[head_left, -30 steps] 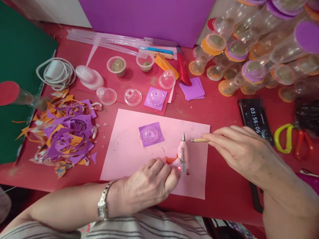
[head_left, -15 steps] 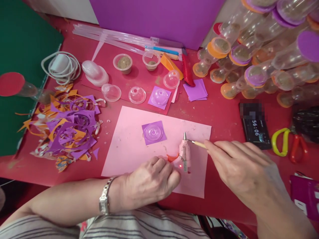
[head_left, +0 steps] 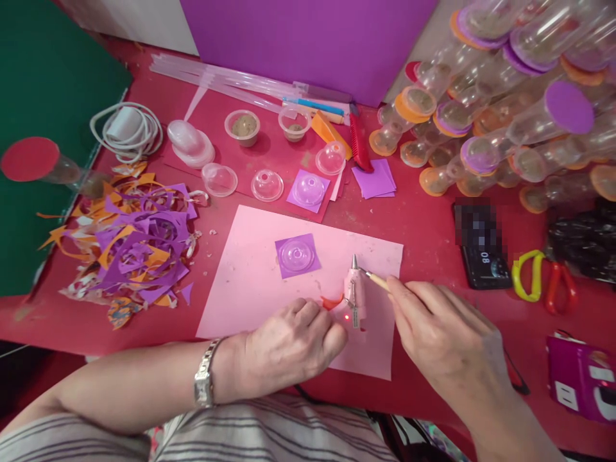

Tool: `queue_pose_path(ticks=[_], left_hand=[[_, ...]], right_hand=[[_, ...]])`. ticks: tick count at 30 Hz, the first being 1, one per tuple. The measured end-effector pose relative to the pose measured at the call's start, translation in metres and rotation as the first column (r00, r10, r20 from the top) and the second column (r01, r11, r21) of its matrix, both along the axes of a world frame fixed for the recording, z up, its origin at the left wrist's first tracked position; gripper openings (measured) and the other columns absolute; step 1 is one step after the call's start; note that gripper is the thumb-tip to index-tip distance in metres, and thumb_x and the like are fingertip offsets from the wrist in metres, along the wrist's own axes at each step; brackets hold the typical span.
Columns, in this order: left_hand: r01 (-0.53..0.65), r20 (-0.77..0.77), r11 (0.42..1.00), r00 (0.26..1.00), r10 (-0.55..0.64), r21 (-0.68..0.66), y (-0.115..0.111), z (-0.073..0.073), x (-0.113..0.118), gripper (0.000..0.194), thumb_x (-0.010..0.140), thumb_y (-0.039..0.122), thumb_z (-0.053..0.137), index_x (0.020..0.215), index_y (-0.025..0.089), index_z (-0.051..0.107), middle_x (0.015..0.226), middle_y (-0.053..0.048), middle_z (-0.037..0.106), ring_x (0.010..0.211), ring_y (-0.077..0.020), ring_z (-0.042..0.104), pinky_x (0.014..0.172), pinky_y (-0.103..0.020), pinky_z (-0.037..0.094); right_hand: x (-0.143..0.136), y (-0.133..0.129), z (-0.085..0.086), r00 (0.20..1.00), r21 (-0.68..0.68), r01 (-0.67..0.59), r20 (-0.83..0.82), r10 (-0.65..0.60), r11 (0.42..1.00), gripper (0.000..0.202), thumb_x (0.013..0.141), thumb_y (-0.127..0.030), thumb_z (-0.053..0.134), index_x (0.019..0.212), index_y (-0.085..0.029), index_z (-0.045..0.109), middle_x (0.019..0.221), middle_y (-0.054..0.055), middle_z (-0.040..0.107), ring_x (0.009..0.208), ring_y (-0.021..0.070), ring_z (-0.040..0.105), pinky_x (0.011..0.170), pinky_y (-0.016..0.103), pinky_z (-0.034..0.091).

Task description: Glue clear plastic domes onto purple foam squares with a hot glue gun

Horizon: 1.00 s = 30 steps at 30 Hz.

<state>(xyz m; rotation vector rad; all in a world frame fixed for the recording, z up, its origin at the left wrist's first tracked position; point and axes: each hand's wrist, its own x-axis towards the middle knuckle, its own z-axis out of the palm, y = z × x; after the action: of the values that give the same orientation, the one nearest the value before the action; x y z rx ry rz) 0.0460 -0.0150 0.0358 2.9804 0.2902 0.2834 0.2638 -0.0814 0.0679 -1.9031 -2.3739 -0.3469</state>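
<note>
Reading the clock from the glue gun (head_left: 353, 294), with twelve at the far side of the table (head_left: 423, 221), your left hand (head_left: 296, 340) sits at about eight, curled into a fist around the gun's handle, most of which it hides. The gun is over the pink sheet (head_left: 255, 298), its metal nozzle (head_left: 355, 262) pointing to twelve, with the orange trigger (head_left: 331, 302) showing beyond your knuckles. Your right hand (head_left: 445, 337), at four, pinches a thin tool (head_left: 379, 280) by its pale handle between thumb and fingers, the other fingers loosely bent. The tool's metal tip is right by the nozzle's base; you cannot tell whether the two touch. At ten, on the same sheet, a clear dome lid (head_left: 297, 255) lies on a purple square (head_left: 310, 272). Farther off, between nine and ten, is a heap of purple and orange scraps (head_left: 144, 247). Two small cups (head_left: 243, 128) of brownish stuff stand near eleven, and a red comb (head_left: 360, 142) lies at twelve. Clear tubes (head_left: 524, 122) are stacked toward one. A phone (head_left: 481, 253) lies between two and three, with scissors (head_left: 528, 277) around three and a purple packet (head_left: 580, 378) near four.
</note>
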Motion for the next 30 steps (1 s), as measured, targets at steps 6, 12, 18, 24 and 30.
queue_pose_path(ticks=[6,12,18,24,30], left_hand=[[-0.013,0.024,0.999,1.0,0.012,0.039,0.0,0.0,0.001,0.015,0.091,0.005,0.044,0.096,0.016,0.051,0.071,0.0,0.058,0.062,-0.0159,0.055,0.058,-0.03,0.048],[-0.024,0.033,0.998,0.999,0.022,0.062,-0.002,-0.002,0.001,0.011,0.09,0.007,0.048,0.093,0.016,0.051,0.069,0.0,0.057,0.06,-0.0156,0.055,0.056,-0.029,0.047],[-0.035,0.051,0.997,0.998,0.032,0.074,-0.002,-0.004,-0.001,0.011,0.09,0.007,0.048,0.086,0.017,0.05,0.069,0.0,0.056,0.061,-0.0153,0.055,0.057,-0.029,0.047],[-0.027,0.058,0.998,0.998,0.024,0.062,-0.001,-0.005,0.0,0.013,0.091,0.007,0.046,0.084,0.017,0.05,0.068,-0.001,0.055,0.06,-0.0157,0.054,0.056,-0.03,0.046],[-0.042,0.087,0.997,0.996,0.036,0.061,-0.002,-0.004,0.002,0.013,0.09,0.006,0.047,0.083,0.016,0.051,0.067,-0.001,0.056,0.06,-0.0158,0.054,0.058,-0.03,0.047]], right_hand=[[-0.001,0.0,-0.005,0.999,0.037,0.022,-0.037,-0.021,0.999,0.021,0.093,-0.01,0.056,0.107,-0.012,0.071,0.079,0.003,0.068,0.065,0.0148,0.06,0.068,0.028,0.044],[0.003,0.0,-0.007,0.995,0.029,0.046,-0.09,-0.044,0.998,0.017,0.092,-0.013,0.059,0.106,-0.013,0.07,0.08,0.003,0.069,0.065,0.0134,0.061,0.064,0.027,0.043],[0.003,0.004,-0.002,0.996,-0.006,0.047,-0.07,-0.047,0.999,0.02,0.093,-0.013,0.057,0.107,-0.018,0.07,0.078,0.0,0.068,0.066,0.0136,0.061,0.063,0.027,0.041],[-0.004,0.003,-0.004,0.999,0.027,0.04,-0.009,-0.04,0.999,0.023,0.091,-0.008,0.058,0.11,-0.014,0.07,0.08,0.002,0.068,0.068,0.0148,0.061,0.068,0.026,0.044],[-0.008,0.003,-0.01,0.998,0.086,0.067,-0.005,-0.067,0.994,0.021,0.088,-0.007,0.061,0.106,-0.013,0.071,0.079,0.003,0.069,0.065,0.0148,0.06,0.063,0.026,0.043]])
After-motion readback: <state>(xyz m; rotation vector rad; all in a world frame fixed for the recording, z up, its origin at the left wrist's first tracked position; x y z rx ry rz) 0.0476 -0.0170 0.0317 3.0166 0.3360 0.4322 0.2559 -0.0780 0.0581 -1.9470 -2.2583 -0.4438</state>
